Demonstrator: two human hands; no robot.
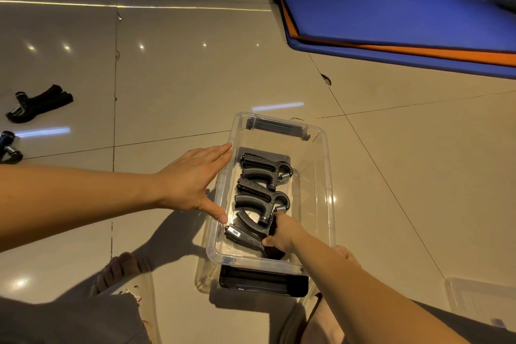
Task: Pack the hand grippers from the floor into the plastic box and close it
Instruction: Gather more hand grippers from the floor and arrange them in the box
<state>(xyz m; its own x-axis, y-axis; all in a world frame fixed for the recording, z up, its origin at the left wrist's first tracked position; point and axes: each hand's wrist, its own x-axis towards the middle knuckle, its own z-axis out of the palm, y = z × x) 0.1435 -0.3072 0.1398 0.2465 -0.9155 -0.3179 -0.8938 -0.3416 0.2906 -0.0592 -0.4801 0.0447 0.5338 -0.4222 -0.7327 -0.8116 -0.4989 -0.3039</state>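
Observation:
A clear plastic box [328,176] stands open on the tiled floor in front of me. Three black hand grippers lie inside: one at the far end [265,169], one in the middle [259,198] and one at the near end [245,237]. My right hand [282,234] is inside the box and grips the nearest gripper around its handle. My left hand [192,179] is flat and open, its fingers and thumb touching the box's left wall. More black grippers [36,105] lie on the floor at far left, with another [9,146] at the left edge.
A clear lid [480,299] lies on the floor at lower right. A blue and orange mat [391,17] covers the floor at upper right. My feet [120,268] and knees are close to the box's near end.

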